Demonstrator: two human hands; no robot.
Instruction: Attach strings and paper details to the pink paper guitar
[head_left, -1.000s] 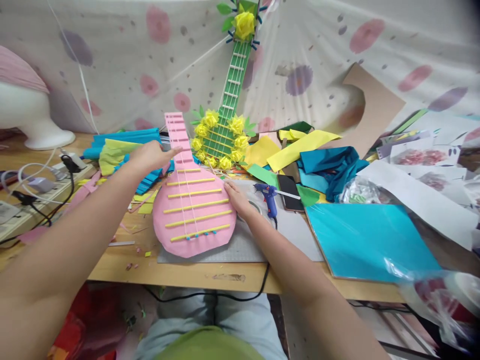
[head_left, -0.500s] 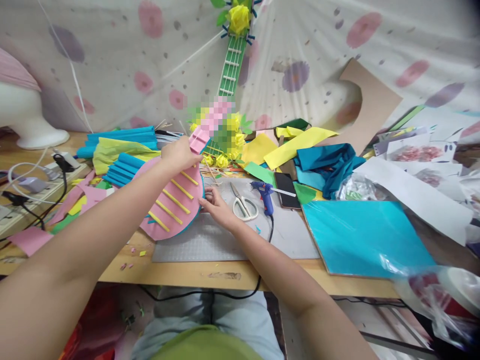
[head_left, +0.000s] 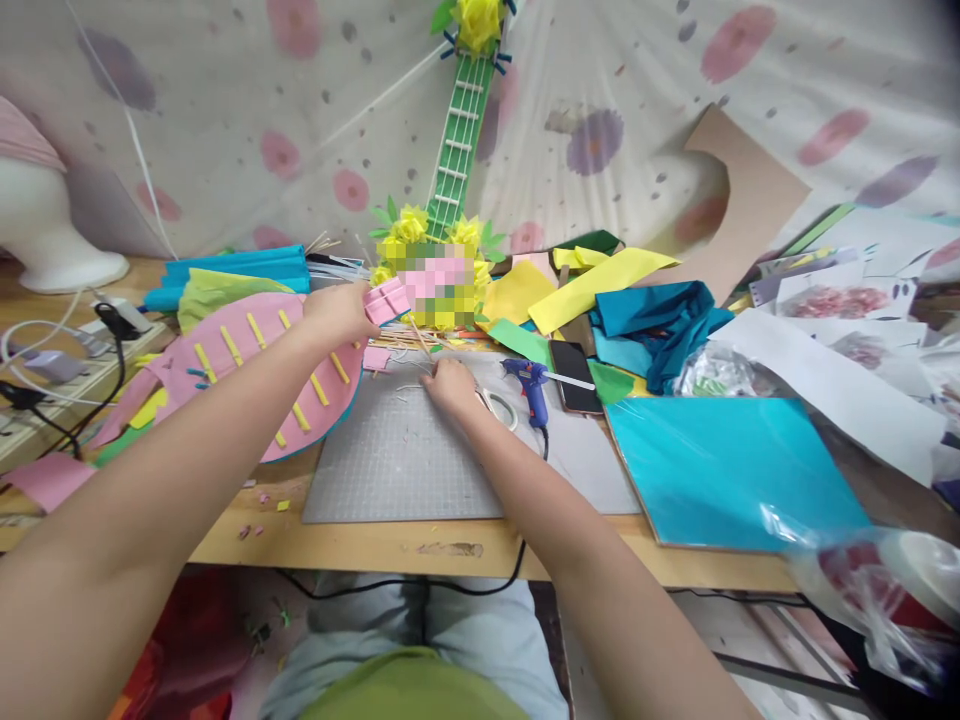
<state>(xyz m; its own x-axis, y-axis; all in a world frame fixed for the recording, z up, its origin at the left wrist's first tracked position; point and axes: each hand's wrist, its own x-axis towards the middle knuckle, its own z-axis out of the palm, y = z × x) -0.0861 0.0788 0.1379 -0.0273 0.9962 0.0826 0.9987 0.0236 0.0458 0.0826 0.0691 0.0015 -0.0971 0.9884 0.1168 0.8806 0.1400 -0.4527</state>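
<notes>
My left hand (head_left: 339, 318) is closed around the neck of a pink paper guitar (head_left: 311, 390) with a blue edge and yellow strips on its body. The guitar tilts out to the left, and my forearm covers part of it. Over the back of the grey cutting mat (head_left: 397, 470), my right hand (head_left: 452, 385) has its fingers drawn together. Thin sticks (head_left: 420, 338) and pale wire bits lie by its fingertips; whether it grips any is unclear. White-handled scissors (head_left: 501, 408) are partly hidden behind that hand. A blue glue gun (head_left: 534, 390) lies just right of them.
A green guitar (head_left: 456, 150) with yellow flowers leans at the back. A phone (head_left: 575, 378), yellow paper (head_left: 600, 290) and dark blue paper (head_left: 656, 325) lie right of centre. A bright blue board (head_left: 739, 470) is at right, and a power strip (head_left: 67, 385) at left.
My left hand has moved the pink guitar left, off the mat, and tipped it. My right hand has left the guitar's edge and reached to the mat's back, over the scissors' blades.
</notes>
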